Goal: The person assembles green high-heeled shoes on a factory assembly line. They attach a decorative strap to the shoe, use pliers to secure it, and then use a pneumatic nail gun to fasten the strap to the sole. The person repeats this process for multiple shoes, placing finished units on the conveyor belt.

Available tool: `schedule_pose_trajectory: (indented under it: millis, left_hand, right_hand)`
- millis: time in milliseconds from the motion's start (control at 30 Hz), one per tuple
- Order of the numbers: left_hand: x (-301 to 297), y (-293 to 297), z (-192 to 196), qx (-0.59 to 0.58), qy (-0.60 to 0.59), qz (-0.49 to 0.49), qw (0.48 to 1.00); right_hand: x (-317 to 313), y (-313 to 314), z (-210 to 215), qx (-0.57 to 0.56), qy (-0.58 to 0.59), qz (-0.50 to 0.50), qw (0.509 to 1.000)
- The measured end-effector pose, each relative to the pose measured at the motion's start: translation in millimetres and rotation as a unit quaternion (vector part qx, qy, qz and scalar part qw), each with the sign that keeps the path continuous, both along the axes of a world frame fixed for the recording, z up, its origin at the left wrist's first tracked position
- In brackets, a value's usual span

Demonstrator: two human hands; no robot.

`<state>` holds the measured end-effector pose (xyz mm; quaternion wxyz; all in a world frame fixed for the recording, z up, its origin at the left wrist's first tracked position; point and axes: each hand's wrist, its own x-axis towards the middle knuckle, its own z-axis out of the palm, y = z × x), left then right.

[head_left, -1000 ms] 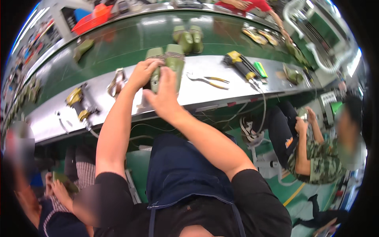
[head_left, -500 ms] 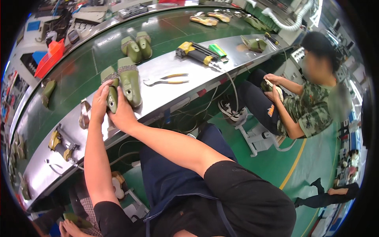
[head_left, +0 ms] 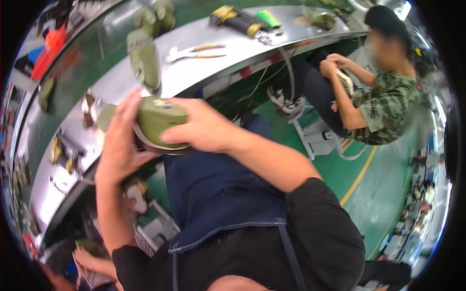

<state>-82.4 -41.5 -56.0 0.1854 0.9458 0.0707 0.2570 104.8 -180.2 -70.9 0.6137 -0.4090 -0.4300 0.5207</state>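
Note:
Both my hands hold a green shoe last (head_left: 160, 119) raised off the metal bench, over its near edge. It is tilted, with a pale rim along its lower side. My left hand (head_left: 118, 140) grips its left end, fingers stretched up along the side. My right hand (head_left: 206, 125) wraps around the right end, thumb pressed on the green surface. Just beyond, another green last (head_left: 144, 60) lies on the bench, with a pair of lasts (head_left: 155, 18) farther back. Pliers (head_left: 196, 51) with tan handles lie to its right.
A yellow-and-black hand tool (head_left: 238, 22) with a hose and a bright green box (head_left: 268, 18) lie on the bench (head_left: 182, 77). A similar tool (head_left: 65, 153) is at left. A seated co-worker (head_left: 388, 104) at right holds a shoe piece; another person's hands (head_left: 87, 259) show lower left.
One last has come off the bench toward me in both hands and has been turned. The last beside it stays. My view has tilted, shifting the bench up.

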Motion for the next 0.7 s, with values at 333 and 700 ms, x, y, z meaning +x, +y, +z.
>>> schedule_pose_trajectory:
  millis: [333,700]
  left_hand:
    - [31.2,-176.9,-187.5,-0.578,0.148,0.043,0.801]
    - [94.8,-181.3,-228.1,-0.826,0.180,0.092,0.526]
  right_hand:
    - [34.3,-183.8,-126.5,-0.302,0.028,-0.043,0.952]
    - [61.3,-146.1,-206.2,-0.330,-0.080,-0.203,0.918]
